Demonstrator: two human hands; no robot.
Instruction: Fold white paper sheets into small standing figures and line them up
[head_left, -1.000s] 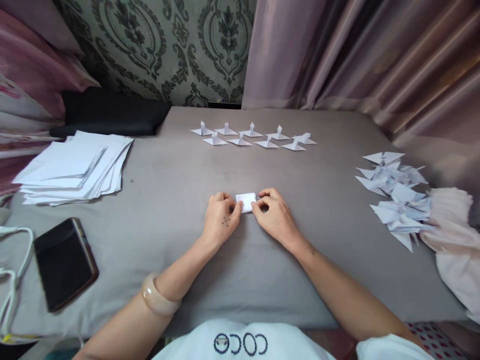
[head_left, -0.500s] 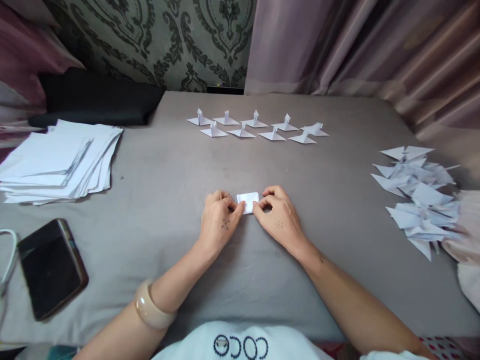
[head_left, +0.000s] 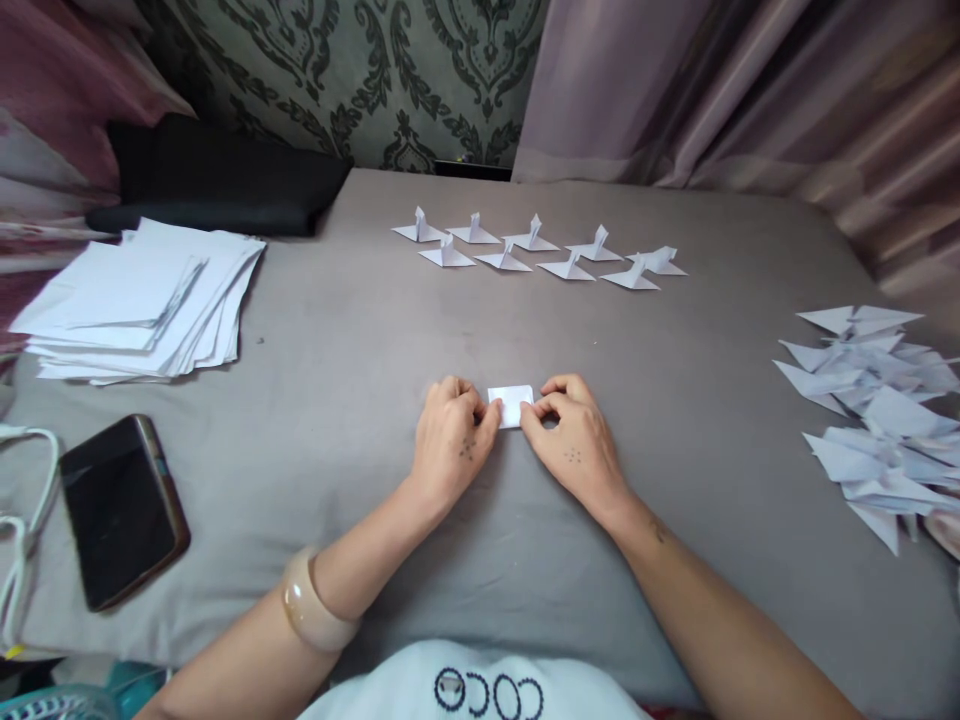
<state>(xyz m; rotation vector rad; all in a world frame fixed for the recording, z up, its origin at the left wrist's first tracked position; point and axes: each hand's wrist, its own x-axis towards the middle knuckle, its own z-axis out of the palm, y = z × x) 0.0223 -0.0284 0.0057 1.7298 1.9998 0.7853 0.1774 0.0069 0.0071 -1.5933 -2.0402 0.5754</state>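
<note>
A small folded white paper [head_left: 513, 404] lies on the grey cloth between my two hands. My left hand [head_left: 454, 435] pinches its left edge, thumb on top and fingers curled. At the paper's right edge, my right hand [head_left: 576, 440] grips it between thumb and forefinger. The undersides of the fingers are hidden. Beyond the hands, several folded paper cranes [head_left: 532, 235] stand in two staggered rows near the back of the table.
A stack of white paper sheets [head_left: 142, 310] lies at the left, with a black phone [head_left: 120, 515] and a white cable [head_left: 30, 535] nearer me. On the right is a heap of folded paper pieces [head_left: 885, 420]. A black cloth-like item [head_left: 217, 180] rests at the back left.
The whole view has shifted and tilted slightly, so everything sits a little further right. Both hands keep hold of the folded paper, with hardly any movement of their own.
</note>
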